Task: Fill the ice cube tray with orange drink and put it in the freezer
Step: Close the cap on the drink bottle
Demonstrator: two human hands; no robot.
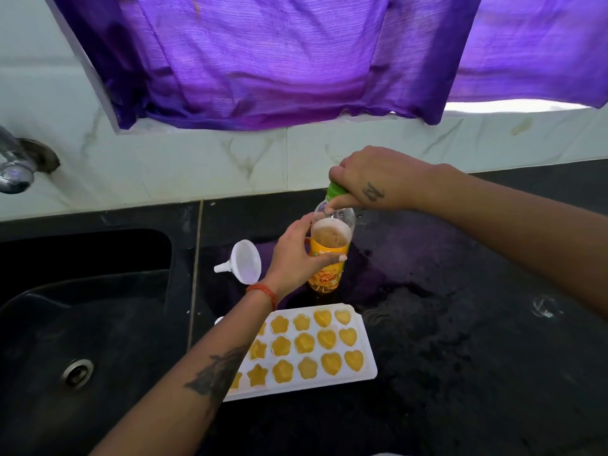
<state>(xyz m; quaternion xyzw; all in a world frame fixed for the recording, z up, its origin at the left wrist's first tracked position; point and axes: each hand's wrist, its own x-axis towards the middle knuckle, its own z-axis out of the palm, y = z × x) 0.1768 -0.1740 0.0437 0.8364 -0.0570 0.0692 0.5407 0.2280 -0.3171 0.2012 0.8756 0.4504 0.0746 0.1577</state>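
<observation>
Behind the white plastic tray (368, 357) of orange-filled shapes, the left hand (296, 255) grips the clear bottle (330, 255) while the right hand (371, 179) pinches its green cap (335, 189).

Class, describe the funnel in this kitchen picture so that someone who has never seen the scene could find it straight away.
Start at the black sink on the left and move right onto the dark counter. Beyond the white ice cube tray, just left of the orange drink bottle, the funnel lies on its side. It is the only plain white cone there, with its spout pointing towards the sink.
</observation>
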